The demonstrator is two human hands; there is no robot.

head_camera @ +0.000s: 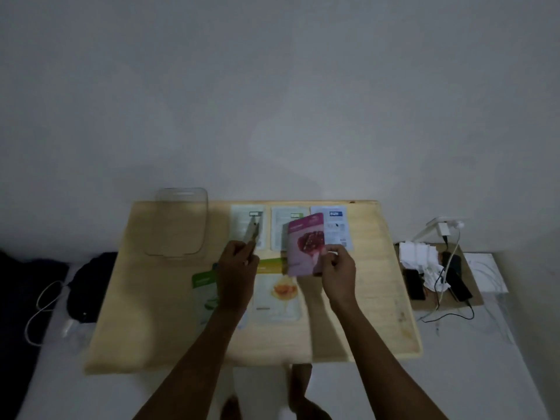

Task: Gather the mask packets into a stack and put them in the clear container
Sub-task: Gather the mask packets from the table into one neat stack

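Observation:
My right hand (338, 268) holds a purple mask packet (304, 242) upright above the middle of the wooden table (378, 283). My left hand (236, 268) grips another packet (253, 234) seen edge-on. Three pale packets lie in a row at the back: left (242, 225), middle (280, 231), right (336, 225). Nearer me lie a green packet (201, 295), partly under my left arm, and a yellow-topped packet (278, 292). The clear container (178, 222) stands empty at the table's back left.
A low side surface (472, 295) on the right carries white crumpled paper (418, 256), dark phones, a charger and cables. Dark cloth (88, 286) and a white cable (42, 310) lie left of the table. A plain wall rises behind.

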